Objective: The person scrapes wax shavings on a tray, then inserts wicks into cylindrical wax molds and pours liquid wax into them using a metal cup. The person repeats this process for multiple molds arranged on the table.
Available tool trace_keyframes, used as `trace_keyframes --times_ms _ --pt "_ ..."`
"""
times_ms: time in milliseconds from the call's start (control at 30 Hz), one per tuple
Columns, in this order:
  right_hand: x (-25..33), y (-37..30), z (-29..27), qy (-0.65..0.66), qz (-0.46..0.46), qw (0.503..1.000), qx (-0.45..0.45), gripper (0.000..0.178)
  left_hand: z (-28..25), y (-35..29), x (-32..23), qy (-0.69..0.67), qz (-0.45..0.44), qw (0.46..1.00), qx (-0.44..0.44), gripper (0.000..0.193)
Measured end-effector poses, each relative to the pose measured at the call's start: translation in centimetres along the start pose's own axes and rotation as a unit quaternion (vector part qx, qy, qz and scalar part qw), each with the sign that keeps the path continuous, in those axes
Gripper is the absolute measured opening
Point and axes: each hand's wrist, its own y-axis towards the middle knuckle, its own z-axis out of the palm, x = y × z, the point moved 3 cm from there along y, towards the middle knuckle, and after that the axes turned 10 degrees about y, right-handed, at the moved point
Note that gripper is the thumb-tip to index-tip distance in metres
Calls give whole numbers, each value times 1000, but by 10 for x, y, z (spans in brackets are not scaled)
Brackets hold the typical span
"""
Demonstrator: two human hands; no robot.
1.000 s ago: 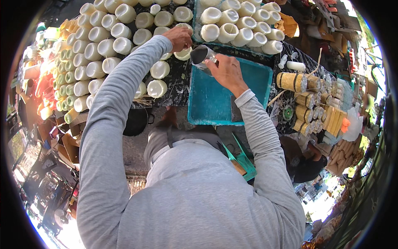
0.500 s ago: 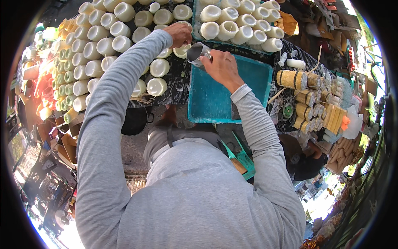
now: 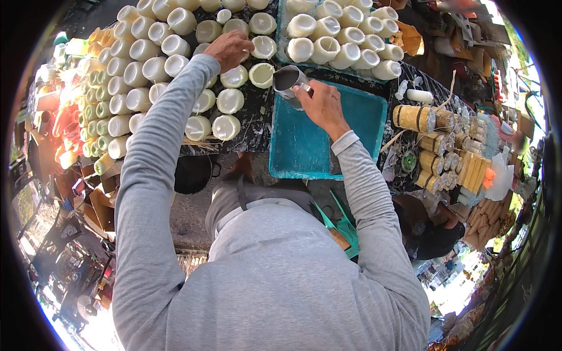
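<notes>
Presently, the right hand (image 3: 322, 106) is closed around the handle of a small metal pitcher (image 3: 289, 82), the grip firm on its near side. The pitcher is held tilted, its open mouth turned toward the left, above the far left corner of the empty teal tray (image 3: 328, 137). The tray lies flat on the dark bench (image 3: 257, 126), near edge toward the person.

The left hand (image 3: 229, 48) reaches out over the rows of white filled cups (image 3: 146, 70). Its fingers are curled downward onto a cup at the far middle of the bench; whether the grip is closed around that cup or only resting on it cannot be told, since the back of the hand covers the contact. Just beside this hand, toward the pitcher, stand two cups (image 3: 261, 74) with pale greenish filling.

A second teal tray (image 3: 282, 26) at the far side carries more white cups. To the right of the near tray lie yellow-brown cylinders (image 3: 414, 118) stacked on their sides. A black pot (image 3: 192, 174) sits below the bench edge, at left.

Against the frames from one second and half a second ago: the pitcher has shifted left and farther out, from above the middle of the tray's far edge to its corner, nearer the pale-filled cups. The left hand has stayed on the same group of cups. The tray has not moved.
</notes>
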Motion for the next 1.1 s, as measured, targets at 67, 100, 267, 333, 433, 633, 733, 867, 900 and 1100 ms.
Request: trace_keyframes --times_ms 67,100,267,333,433,633,733,867,900,1100 --pt "-1 -1 0 25 7 1000 -2 41 -8 -20 -2 -10 -12 999 -30 16" --pt "-2 -1 1 35 13 999 -8 43 -11 -31 -5 -19 -34 998 -47 17" --pt "-4 -2 3 5 -26 999 -25 39 -22 -106 -40 -85 -137 979 -122 18" --pt "-10 -4 3 25 -11 1000 -14 37 -24 -137 -61 -98 -174 972 -124 20" --pt "-24 -13 -1 119 18 993 -14 40 -27 -177 -97 -134 -215 962 -106 21" --pt "-65 -54 10 368 75 926 -43 40 -26 -212 -147 -163 -228 959 -44 19" --pt "-85 -74 24 484 108 866 -63 42 -22 -212 -160 -178 -225 958 -29 18" --pt "-110 -96 33 515 146 841 -82 46 -13 -199 -177 -181 -202 962 -7 19" --pt "-115 -99 33 499 146 850 -86 47 -11 -195 -181 -181 -201 963 1 19" --pt "-150 -110 32 496 167 847 -99 48 0 -176 -207 -189 -184 964 22 19"
